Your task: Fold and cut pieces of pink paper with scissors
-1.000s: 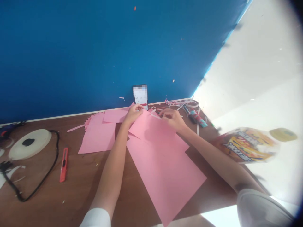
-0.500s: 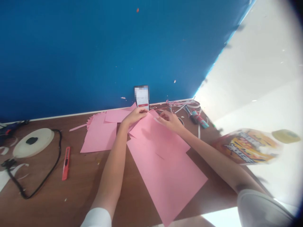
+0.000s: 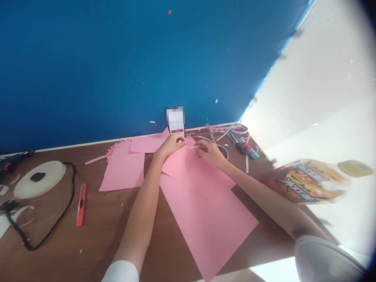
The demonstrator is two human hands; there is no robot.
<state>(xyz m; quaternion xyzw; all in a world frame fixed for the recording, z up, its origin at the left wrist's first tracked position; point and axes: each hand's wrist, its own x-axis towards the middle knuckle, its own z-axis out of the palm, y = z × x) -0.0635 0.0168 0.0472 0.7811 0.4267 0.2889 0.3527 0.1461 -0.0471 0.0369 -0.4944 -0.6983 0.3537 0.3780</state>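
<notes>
My left hand (image 3: 173, 145) is closed at the far end of an upper pink paper sheet (image 3: 190, 166), fingers pinched by its edge. My right hand (image 3: 208, 150) pinches a small pale strip (image 3: 192, 147) just above the same sheet, a little right of the left fingertips. Beneath lies a larger pink sheet (image 3: 211, 227), reaching past the table's near edge. Left of my left arm rest another pink sheet (image 3: 123, 168) with a fringed edge and a pink piece (image 3: 147, 144) overlapping it.
A phone (image 3: 175, 120) leans on the blue wall. A red box cutter (image 3: 81, 205), a white disc-shaped object (image 3: 41, 186) and a black cable (image 3: 72, 192) lie left. Paper strips (image 3: 226, 129) and a striped roll (image 3: 248, 148) sit back right. A bottle (image 3: 311, 182) lies at right.
My right hand has shifted slightly, and the pale strip shows more plainly between its fingers. The left fingertips have moved a little to the right and lower. The sheets look nearly the same.
</notes>
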